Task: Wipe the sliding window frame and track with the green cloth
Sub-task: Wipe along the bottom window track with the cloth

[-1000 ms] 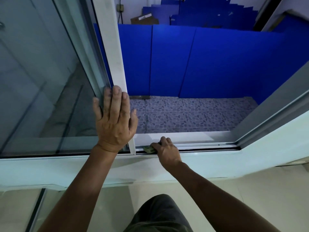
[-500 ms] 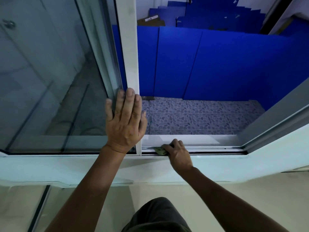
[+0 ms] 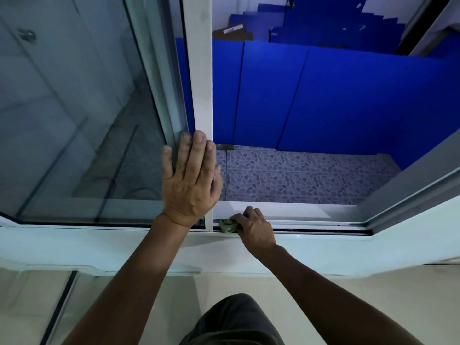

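My right hand (image 3: pixel 256 227) grips a bunched green cloth (image 3: pixel 228 225) and presses it into the bottom track (image 3: pixel 321 225) of the sliding window, right beside the foot of the white vertical sash frame (image 3: pixel 200 78). Only a small fold of cloth shows past my fingers. My left hand (image 3: pixel 190 180) lies flat, fingers spread, against the lower edge of the sash frame and the glass pane (image 3: pixel 74 120). The fingertips look dirty.
The window stands open to the right of the sash. Outside lie a pebble-patterned tiled floor (image 3: pixel 306 175) and blue panels (image 3: pixel 323 95). A grey side frame (image 3: pixel 408 188) slants at the right. The white sill (image 3: pixel 348 250) runs below the track.
The view has shifted, so the window and both hands sit further right in the picture. More of the cloth shows left of my right hand, which stays at the sash's foot.
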